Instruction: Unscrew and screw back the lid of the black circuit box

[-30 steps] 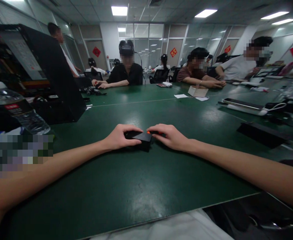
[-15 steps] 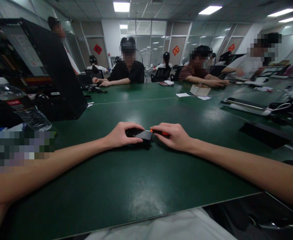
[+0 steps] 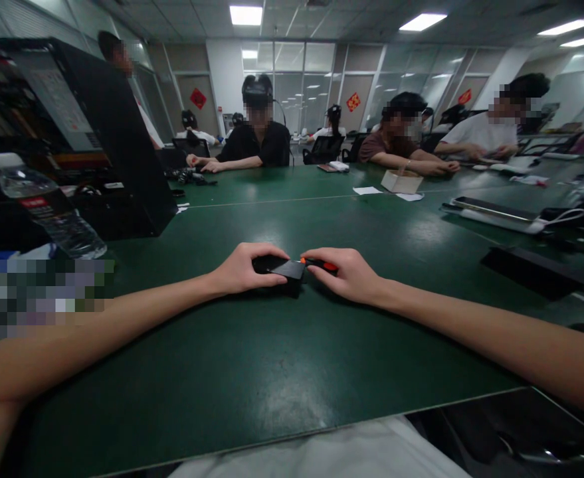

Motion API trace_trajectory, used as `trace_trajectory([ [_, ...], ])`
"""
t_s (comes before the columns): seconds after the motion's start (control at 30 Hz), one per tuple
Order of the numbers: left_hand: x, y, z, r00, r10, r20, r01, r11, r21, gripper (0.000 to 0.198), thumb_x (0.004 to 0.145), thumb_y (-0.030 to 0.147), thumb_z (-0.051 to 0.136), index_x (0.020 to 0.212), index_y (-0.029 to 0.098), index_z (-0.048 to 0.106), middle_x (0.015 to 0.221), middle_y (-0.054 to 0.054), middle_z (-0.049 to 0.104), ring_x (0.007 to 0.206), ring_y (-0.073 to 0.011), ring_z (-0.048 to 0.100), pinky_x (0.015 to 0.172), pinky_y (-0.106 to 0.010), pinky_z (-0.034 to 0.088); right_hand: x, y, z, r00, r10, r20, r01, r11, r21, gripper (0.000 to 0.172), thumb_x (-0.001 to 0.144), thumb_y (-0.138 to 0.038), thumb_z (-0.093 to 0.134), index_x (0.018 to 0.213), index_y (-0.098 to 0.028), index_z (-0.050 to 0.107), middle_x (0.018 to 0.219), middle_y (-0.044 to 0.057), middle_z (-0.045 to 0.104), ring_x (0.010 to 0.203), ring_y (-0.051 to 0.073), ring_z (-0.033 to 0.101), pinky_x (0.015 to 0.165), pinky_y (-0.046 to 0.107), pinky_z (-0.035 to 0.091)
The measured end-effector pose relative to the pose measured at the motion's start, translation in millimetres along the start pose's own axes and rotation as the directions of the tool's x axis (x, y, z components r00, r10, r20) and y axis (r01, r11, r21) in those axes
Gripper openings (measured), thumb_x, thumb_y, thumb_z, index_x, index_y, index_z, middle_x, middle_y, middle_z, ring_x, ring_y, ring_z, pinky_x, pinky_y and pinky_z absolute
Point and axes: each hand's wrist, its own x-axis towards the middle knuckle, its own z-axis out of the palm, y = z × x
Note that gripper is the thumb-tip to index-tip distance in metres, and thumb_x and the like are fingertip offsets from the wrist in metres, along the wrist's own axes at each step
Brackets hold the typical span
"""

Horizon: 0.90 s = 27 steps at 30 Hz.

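Note:
A small black box-shaped object point(image 3: 288, 269) sits at the middle of the green table point(image 3: 272, 358). My left hand point(image 3: 242, 269) is closed round its left end, thumb on the near side and fingers on the far side. In my right hand point(image 3: 349, 271) is a screwdriver point(image 3: 329, 266) with a black and orange-red handle. It lies nearly level, its front end pointing left at the right end of the black object. Only a short bright bit of its shaft shows, so I cannot tell where the tip touches.
A black computer case point(image 3: 107, 146) and a water bottle point(image 3: 47, 206) stand at the left. To the right lie a black flat piece point(image 3: 531, 271) and a phone-like device point(image 3: 495, 211). A small box point(image 3: 401, 182) and papers are farther back. Several people sit across the table.
The whole view has shifted slightly to the right. Both hands keep the same hold, and the black object and screwdriver stay almost in place. A person at far right has shifted posture.

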Motion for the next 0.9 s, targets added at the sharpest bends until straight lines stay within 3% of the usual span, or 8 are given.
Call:
trace_trajectory([
  [0.27,0.0,2.5,0.2,1.000,0.001,-0.011,-0.001,1.000,-0.003,0.043,0.079,0.040,0.081,0.112,0.015,0.073,0.106,-0.010,0.075,0.095,-0.0230,0.069,0.086,-0.032,0.051,1.0,-1.4,1.2,0.999,-0.001,0.033,0.002,1.000,-0.019,0.032,0.099,-0.032,0.051,0.123,-0.017,0.066,0.117,0.011,0.073,0.103,0.023,0.071,0.091,0.035,0.055],
  [0.37,0.0,1.6,-0.6,0.998,-0.054,-0.009,0.054,0.998,-0.024,0.044,0.079,0.042,0.080,0.113,0.014,0.074,0.106,-0.009,0.076,0.097,-0.0237,0.069,0.087,-0.032,0.051,0.0,0.4,0.9,0.996,0.007,0.090,-0.004,0.999,-0.037,0.033,0.099,-0.032,0.050,0.124,-0.016,0.065,0.118,0.011,0.073,0.103,0.023,0.071,0.090,0.035,0.054],
  [0.47,1.8,-2.2,-1.6,0.989,-0.141,-0.041,0.134,0.980,-0.149,0.043,0.086,0.045,0.073,0.117,0.015,0.073,0.110,-0.009,0.076,0.101,-0.0240,0.069,0.090,-0.034,0.052,-1.5,3.6,-1.7,0.992,0.033,0.120,-0.023,0.996,-0.088,0.034,0.098,-0.032,0.052,0.125,-0.016,0.065,0.118,0.010,0.073,0.100,0.023,0.071,0.087,0.035,0.054],
  [0.6,6.0,-12.4,-0.2,0.961,-0.269,-0.060,0.223,0.887,-0.404,0.042,0.091,0.050,0.066,0.108,0.013,0.075,0.103,-0.011,0.077,0.098,-0.0237,0.070,0.087,-0.034,0.053,-3.5,10.2,-5.6,0.986,0.111,0.122,-0.090,0.983,-0.163,0.034,0.096,-0.034,0.054,0.125,-0.018,0.065,0.116,0.009,0.073,0.097,0.023,0.071,0.085,0.036,0.054],
  [0.73,8.6,-20.6,3.5,0.922,-0.387,-0.022,0.284,0.711,-0.643,0.044,0.087,0.053,0.071,0.101,0.011,0.073,0.101,-0.014,0.077,0.090,-0.0226,0.072,0.075,-0.031,0.055,-4.7,13.9,-6.9,0.983,0.142,0.120,-0.117,0.974,-0.193,0.033,0.096,-0.033,0.054,0.123,-0.017,0.065,0.117,0.009,0.072,0.099,0.023,0.069,0.086,0.036,0.053],
  [0.9,9.0,-19.9,6.1,0.903,-0.428,0.027,0.308,0.602,-0.736,0.046,0.087,0.055,0.072,0.097,0.010,0.071,0.098,-0.015,0.079,0.082,-0.0204,0.072,0.073,-0.029,0.055,-4.5,10.6,-7.7,0.982,0.138,0.128,-0.104,0.965,-0.240,0.029,0.096,-0.028,0.052,0.120,-0.017,0.065,0.116,0.010,0.068,0.098,0.023,0.066,0.084,0.036,0.053],
])
